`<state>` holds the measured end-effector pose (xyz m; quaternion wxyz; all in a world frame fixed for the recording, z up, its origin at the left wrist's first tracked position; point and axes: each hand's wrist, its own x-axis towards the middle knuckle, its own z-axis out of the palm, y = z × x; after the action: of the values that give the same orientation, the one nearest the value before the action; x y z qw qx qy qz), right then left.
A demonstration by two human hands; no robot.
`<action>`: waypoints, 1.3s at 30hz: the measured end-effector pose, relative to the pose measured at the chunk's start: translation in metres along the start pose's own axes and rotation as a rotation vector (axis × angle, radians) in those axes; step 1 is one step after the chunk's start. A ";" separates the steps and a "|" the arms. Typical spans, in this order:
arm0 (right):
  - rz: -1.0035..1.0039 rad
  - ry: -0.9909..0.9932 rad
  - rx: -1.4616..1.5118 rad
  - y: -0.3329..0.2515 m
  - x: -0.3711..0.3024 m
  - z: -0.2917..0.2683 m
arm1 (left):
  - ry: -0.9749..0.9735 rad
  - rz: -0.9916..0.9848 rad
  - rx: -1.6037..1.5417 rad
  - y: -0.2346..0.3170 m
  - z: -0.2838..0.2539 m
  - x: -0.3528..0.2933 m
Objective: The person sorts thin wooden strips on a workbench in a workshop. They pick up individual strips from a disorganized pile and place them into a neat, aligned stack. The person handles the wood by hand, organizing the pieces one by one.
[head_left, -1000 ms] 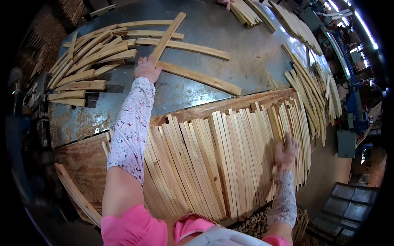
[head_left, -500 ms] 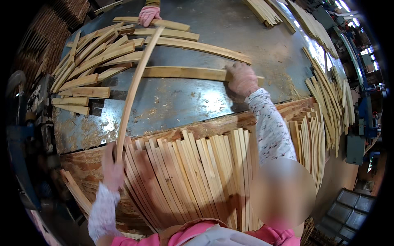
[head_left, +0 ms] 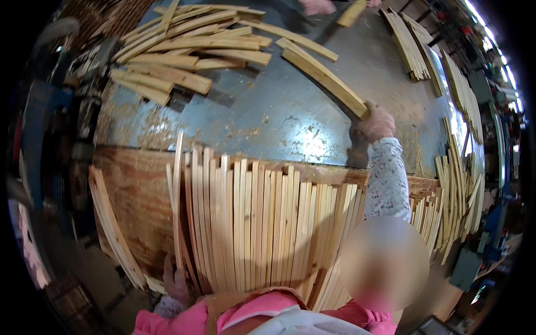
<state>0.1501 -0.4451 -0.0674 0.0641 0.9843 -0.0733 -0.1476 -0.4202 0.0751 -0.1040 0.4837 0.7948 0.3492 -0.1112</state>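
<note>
My right hand (head_left: 378, 124) is closed around the near end of a wooden strip (head_left: 326, 81) on the metal table, with another strip lying close along its far side. Low at the left, my left hand (head_left: 176, 282) is at the near end of a long, pale wooden strip (head_left: 177, 201). Its fingers are partly blurred but seem to grip that end. This strip stands at the left side of a row of wooden strips (head_left: 248, 223) packed side by side in front of me.
A loose pile of strips (head_left: 190, 44) covers the table's far left. Across the table, a co-worker's gloved hand (head_left: 318, 5) shows near a short wooden piece (head_left: 353, 12). More strips (head_left: 405, 47) lie at the right, and a few lean at the left (head_left: 114, 229). Sawdust dots the metal table (head_left: 251, 125).
My left hand has drawn its strip toward me, beside the row. My right hand has moved right and nearer with its strip, now angled. The co-worker's hand has shifted right.
</note>
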 end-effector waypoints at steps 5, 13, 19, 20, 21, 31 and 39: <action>-0.052 0.103 0.147 0.060 -0.090 0.011 | 0.124 0.308 -0.122 -0.001 0.015 0.020; -0.030 0.048 0.615 0.107 -0.261 0.060 | 0.027 0.062 -0.681 -0.064 0.020 -0.009; -0.055 -0.096 1.262 0.018 -0.403 0.101 | -0.172 0.301 0.126 -0.058 0.008 -0.042; -0.030 -0.116 1.280 0.000 -0.423 0.099 | -0.185 0.341 0.196 -0.060 0.004 -0.035; -0.012 -0.139 1.296 -0.023 -0.443 0.090 | -0.211 0.322 0.393 -0.053 -0.004 -0.030; -0.204 -0.007 0.934 -0.217 -0.576 0.077 | -0.231 0.192 -0.917 0.067 0.028 -0.009; -0.680 -0.162 0.907 -0.347 -0.558 0.095 | -0.045 0.160 -0.905 0.063 -0.069 0.048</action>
<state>-0.3627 -0.0239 -0.0513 -0.4216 0.8671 0.1867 -0.1886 -0.3544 0.1368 -0.0508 0.7968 0.5254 0.2893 0.0730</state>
